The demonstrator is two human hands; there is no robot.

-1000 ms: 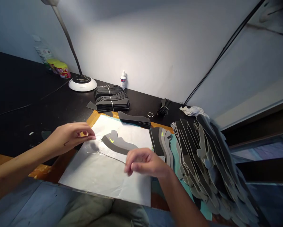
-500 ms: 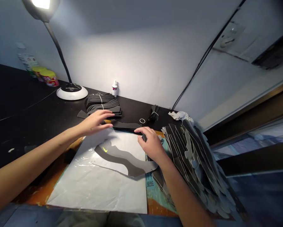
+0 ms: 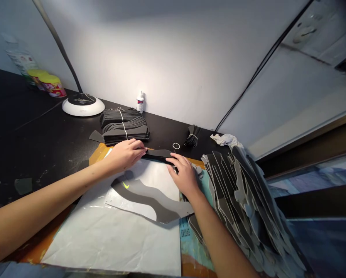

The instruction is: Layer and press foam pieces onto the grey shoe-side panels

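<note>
My left hand is closed in a pinch at the left end of a small stack of dark grey foam-like strips. At the stack's right end my right hand rests its fingertips, with thumb and fingers apart. Below both hands a wavy grey cut shoe piece lies flat, marked with a small yellow-green swoosh. It lies on a white sheet, its right tip reaching my right forearm. My left fingers hide the end of the stack they pinch.
Banded dark strips lie behind my left hand, near a lamp base and a small white bottle. A smaller banded bundle, a white ring and crumpled tissue sit back right. Many grey pieces pile up rightward.
My left hand has moved right and closed from open onto the left end of the strips. My right hand stays near the other end. The view has shifted slightly.
</note>
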